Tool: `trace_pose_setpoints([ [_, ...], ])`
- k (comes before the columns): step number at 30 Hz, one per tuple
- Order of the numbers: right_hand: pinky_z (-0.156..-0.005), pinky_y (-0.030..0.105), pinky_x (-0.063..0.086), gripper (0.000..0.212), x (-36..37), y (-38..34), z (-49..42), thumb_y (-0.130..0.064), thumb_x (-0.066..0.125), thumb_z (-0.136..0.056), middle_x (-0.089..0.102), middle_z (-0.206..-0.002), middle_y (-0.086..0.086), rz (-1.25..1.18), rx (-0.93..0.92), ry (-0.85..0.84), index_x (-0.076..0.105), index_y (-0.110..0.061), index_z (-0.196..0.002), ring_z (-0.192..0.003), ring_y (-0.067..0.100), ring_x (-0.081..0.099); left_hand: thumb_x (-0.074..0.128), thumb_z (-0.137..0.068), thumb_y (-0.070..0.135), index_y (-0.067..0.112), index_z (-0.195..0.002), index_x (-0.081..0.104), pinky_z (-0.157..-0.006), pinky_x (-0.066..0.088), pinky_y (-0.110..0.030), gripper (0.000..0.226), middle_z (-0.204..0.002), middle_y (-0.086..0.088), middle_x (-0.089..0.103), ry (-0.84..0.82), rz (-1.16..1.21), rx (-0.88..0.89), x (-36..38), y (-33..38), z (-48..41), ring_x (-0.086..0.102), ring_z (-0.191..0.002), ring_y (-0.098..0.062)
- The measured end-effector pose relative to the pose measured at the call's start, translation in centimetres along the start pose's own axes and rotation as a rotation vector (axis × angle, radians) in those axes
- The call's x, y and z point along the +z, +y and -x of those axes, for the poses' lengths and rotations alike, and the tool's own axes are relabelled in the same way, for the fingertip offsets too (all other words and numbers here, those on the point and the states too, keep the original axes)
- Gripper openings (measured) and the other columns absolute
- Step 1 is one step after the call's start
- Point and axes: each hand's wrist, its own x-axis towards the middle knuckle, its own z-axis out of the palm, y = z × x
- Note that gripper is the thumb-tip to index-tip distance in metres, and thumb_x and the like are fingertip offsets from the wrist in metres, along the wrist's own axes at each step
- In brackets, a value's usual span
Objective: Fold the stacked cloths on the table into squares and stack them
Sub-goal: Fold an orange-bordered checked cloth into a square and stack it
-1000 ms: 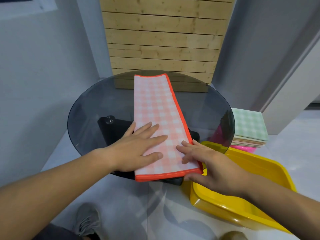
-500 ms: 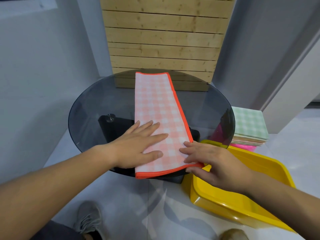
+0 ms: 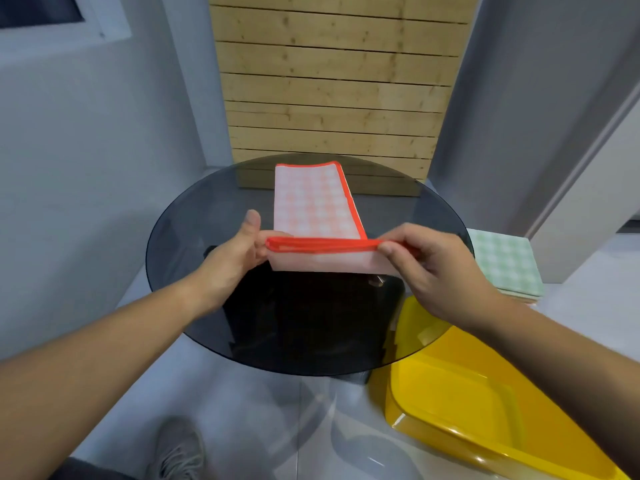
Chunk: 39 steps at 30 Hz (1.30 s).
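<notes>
An orange-and-white checked cloth (image 3: 313, 202) with a red hem lies as a long strip on the round dark glass table (image 3: 194, 223). Its near end is lifted off the glass and curled over toward the far end. My left hand (image 3: 239, 251) pinches the raised hem at its left corner. At the right corner my right hand (image 3: 429, 268) pinches the same hem. The far half of the strip rests flat on the table.
A pile of folded cloths (image 3: 505, 265), green checked on top, sits to the right beyond the table's edge. A yellow plastic tub (image 3: 460, 403) stands on the floor at the lower right. A wooden slat panel (image 3: 332, 84) leans behind the table. My shoe (image 3: 180, 448) shows below.
Both hands lay flat on the cloth's near end; now they pinch its two near corners and have lifted that end up and away from me.
</notes>
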Motion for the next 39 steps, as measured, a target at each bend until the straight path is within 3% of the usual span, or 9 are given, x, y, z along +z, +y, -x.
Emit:
trace_pose_setpoints([
  [4, -0.066, 0.013, 0.046, 0.016, -0.1, 0.0, -3.5, -0.033, 0.051, -0.099, 0.063, -0.086, -0.020, -0.031, 0.087, 0.024, 0.066, -0.030, -0.094, -0.086, 0.000, 0.058, 0.013, -0.089, 0.075, 0.021, -0.136, 0.060, -0.118, 0.030, -0.040, 0.086, -0.135, 0.002, 0.065, -0.073, 0.009, 0.033, -0.4, 0.1, 0.3, 0.055, -0.132, -0.016],
  [9, -0.059, 0.008, 0.040, 0.019, 0.5, 0.7, -6.6, -0.029, 0.053, -0.100, 0.062, -0.078, -0.014, -0.080, 0.158, 0.097, 0.065, -0.025, -0.087, -0.073, -0.004, 0.054, 0.067, -0.093, 0.030, 0.032, -0.120, 0.066, -0.103, 0.050, -0.028, 0.027, -0.114, 0.023, 0.071, 0.064, -0.367, 0.035, 0.2, 0.0, 0.0, 0.065, -0.109, 0.003],
  [18, -0.087, 0.037, 0.059, 0.047, 3.7, 3.4, -5.3, -0.042, 0.069, -0.087, 0.072, -0.110, -0.011, -0.412, 0.472, -0.003, 0.054, -0.023, -0.128, -0.098, 0.007, 0.070, 0.059, -0.100, 0.024, 0.029, -0.089, 0.071, -0.058, 0.039, -0.011, 0.017, -0.056, 0.021, 0.063, 0.232, -0.414, -0.039, 0.3, 0.0, -1.2, 0.053, -0.049, 0.005],
  [22, -0.073, 0.021, 0.057, 0.046, 4.6, 4.3, -4.2, -0.026, 0.066, -0.093, 0.066, -0.105, -0.018, -0.251, 0.536, -0.073, 0.046, -0.024, -0.134, -0.092, 0.002, 0.067, 0.061, -0.099, 0.028, 0.023, -0.091, 0.076, -0.061, 0.048, -0.026, 0.018, -0.060, 0.005, 0.066, 0.220, -0.398, -0.098, 0.0, 0.2, -1.5, 0.053, -0.048, -0.011],
  [25, -0.069, 0.026, 0.060, 0.061, 4.8, 4.3, -3.6, -0.022, 0.070, -0.091, 0.068, -0.097, -0.016, -0.224, 0.545, -0.063, 0.034, -0.031, -0.140, -0.087, 0.004, 0.069, 0.061, -0.099, 0.026, 0.012, -0.084, 0.073, -0.050, 0.041, -0.016, 0.024, -0.043, 0.013, 0.048, 0.202, -0.422, -0.156, 0.3, 0.6, -1.4, 0.043, -0.039, -0.006],
  [28, -0.073, 0.030, 0.059, 0.078, 5.0, 4.5, -3.3, -0.023, 0.073, -0.088, 0.068, -0.094, -0.008, -0.151, 0.555, -0.038, 0.024, -0.031, -0.149, -0.086, 0.011, 0.067, 0.066, -0.096, 0.027, 0.014, -0.067, 0.068, -0.056, 0.040, -0.024, 0.032, -0.047, 0.010, 0.040, 0.192, -0.429, -0.219, 0.3, 0.4, -1.5, 0.038, -0.048, -0.011],
  [31, -0.065, 0.018, 0.049, 0.083, 5.2, 4.5, -3.3, -0.026, 0.075, -0.086, 0.061, -0.092, -0.009, -0.059, 0.581, -0.047, 0.022, -0.029, -0.150, -0.083, 0.010, 0.062, 0.075, -0.089, 0.025, 0.015, -0.089, 0.073, -0.057, 0.044, -0.020, 0.010, -0.064, 0.010, 0.067, 0.234, -0.410, -0.266, 0.5, 0.4, -1.6, 0.056, -0.055, -0.008],
  [36, -0.073, 0.017, 0.049, 0.041, 5.9, 3.9, -3.3, -0.032, 0.068, -0.091, 0.058, -0.116, -0.011, 0.118, 0.515, -0.124, 0.053, -0.029, -0.129, -0.094, 0.009, 0.057, 0.075, -0.087, 0.025, 0.025, -0.121, 0.038, -0.057, 0.046, -0.024, 0.050, -0.088, 0.000, 0.069, 0.338, -0.498, -0.244, 1.6, 0.8, -1.3, 0.066, -0.075, -0.012],
  [39, -0.085, 0.025, 0.050, 0.032, 6.2, 4.0, -3.4, -0.038, 0.063, -0.093, 0.058, -0.124, -0.004, 0.234, 0.459, -0.164, 0.061, -0.028, -0.123, -0.100, 0.013, 0.058, 0.068, -0.092, 0.027, 0.029, -0.125, 0.051, -0.077, 0.055, -0.030, 0.037, -0.103, 0.003, 0.066, 0.314, -0.626, -0.173, 2.1, 0.3, -1.1, 0.065, -0.086, -0.015],
])
